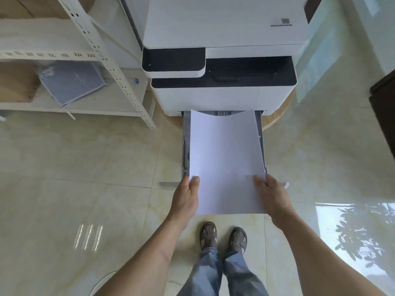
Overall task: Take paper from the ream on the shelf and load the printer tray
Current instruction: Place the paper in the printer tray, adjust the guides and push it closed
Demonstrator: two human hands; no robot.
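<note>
A person stands on a glossy tiled floor (85,167) facing a white printer (222,60) that sits on a low round wooden table (277,116). The printer's paper tray (185,146) is pulled out toward the person, its grey side walls showing on the left and right of a stack of white paper (226,159). The paper is held over the open tray, lengthwise with it; its far edge sags in the middle just in front of the printer's slot, and its near edge reaches past the tray's front toward the person. Whether the underside of the stack touches the tray floor cannot be told. The left hand (186,199) grips the near left corner of the paper, thumb pressed on top and the fingers hidden underneath, pinching the stack. The right hand (271,195) grips the near right corner the same way, thumb lying flat on the top sheet with the other fingers under the edge. Both forearms stretch forward from the bottom of the view. Below the paper, two feet in brown sandals (208,235) and blue trouser legs are visible. To the far left stands a white metal shelf (64,56) with numbered labels along its front edge; a blue-grey wrapped package (72,80) lies tilted on its lower level.
</note>
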